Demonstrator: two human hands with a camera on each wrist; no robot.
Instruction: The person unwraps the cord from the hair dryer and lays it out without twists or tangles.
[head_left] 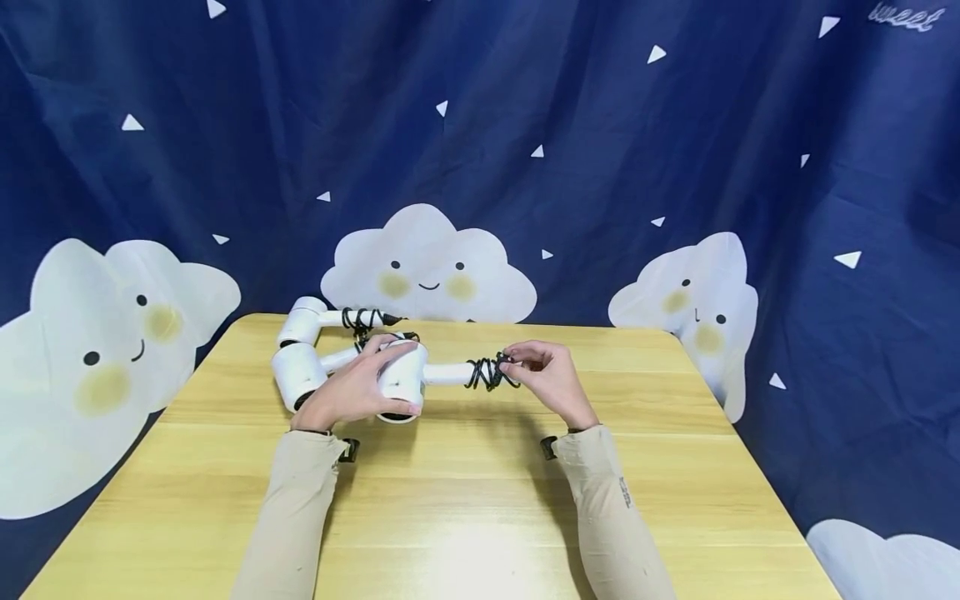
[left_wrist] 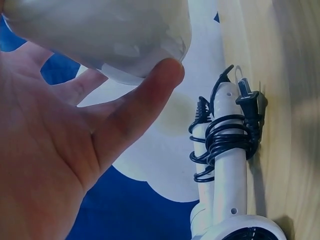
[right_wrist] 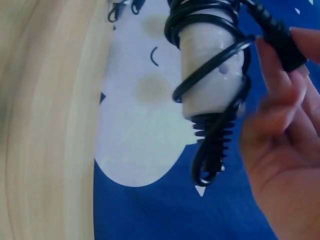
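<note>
Left hand [head_left: 351,393] grips 1 white hair dryer [head_left: 402,379], held up over the surface [head_left: 450,492]; right hand [head_left: 553,380] pinches the plug [right_wrist: 284,49] of its black cord [head_left: 486,374], wound on the handle [head_left: 447,374]. 2 more dryers [head_left: 294,375] lie near the left hand, black cords [left_wrist: 225,142] wrapped round their handles [left_wrist: 231,185].

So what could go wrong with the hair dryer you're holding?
The dryer might slip, since the left grip holds only its wide end. The cord could loosen if the right grip lets go of the plug. It might also bump the other dryers, which sit close by.
</note>
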